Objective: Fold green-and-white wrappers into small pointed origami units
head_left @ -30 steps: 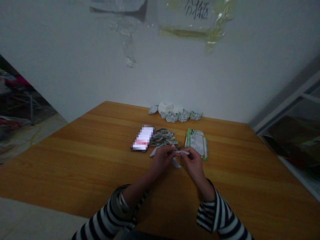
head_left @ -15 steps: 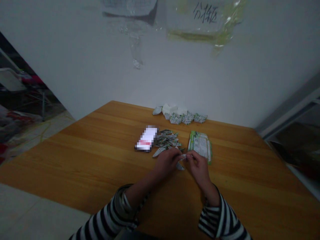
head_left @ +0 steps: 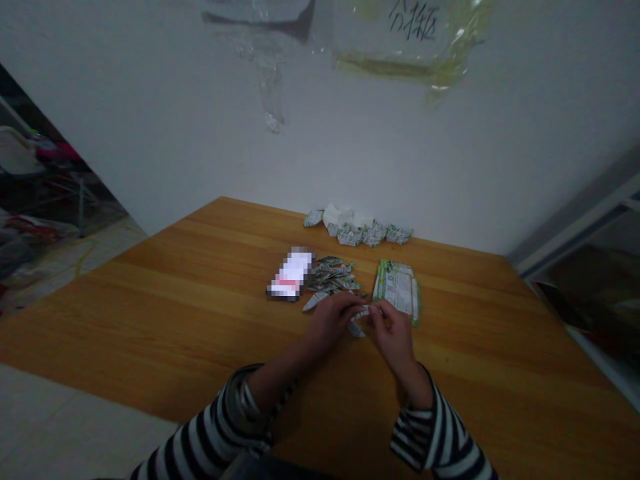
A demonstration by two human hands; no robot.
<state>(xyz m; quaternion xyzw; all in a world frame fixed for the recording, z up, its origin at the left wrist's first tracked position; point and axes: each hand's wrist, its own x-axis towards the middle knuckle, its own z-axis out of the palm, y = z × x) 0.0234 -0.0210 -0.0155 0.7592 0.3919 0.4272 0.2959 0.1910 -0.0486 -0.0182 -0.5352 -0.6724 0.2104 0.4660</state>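
My left hand [head_left: 330, 325] and my right hand [head_left: 393, 335] meet above the wooden table, pinching a narrow folded strip of printed wrapper [head_left: 363, 312] between their fingertips. A loose end of the strip [head_left: 355, 329] hangs below the fingers. Just beyond my left hand lies a heap of folded silvery-green wrapper pieces [head_left: 332, 277]. A phone [head_left: 290, 274] with a pixelated screen sits left of that heap. Beyond my right hand lies a flat green-and-white printed packet [head_left: 397, 289], its near corner close to my fingers.
A row of folded wrapper pieces [head_left: 357, 231] and white paper [head_left: 340, 216] lines the table's far edge against a white wall. Plastic sheeting [head_left: 410, 40] is stuck to the wall. The honey-coloured wooden table [head_left: 150, 320] ends at a floor with clutter on the left.
My hands have drawn slightly closer, and the strip now sits more deeply between my fingers. The whole view has shifted a little as my head moved.
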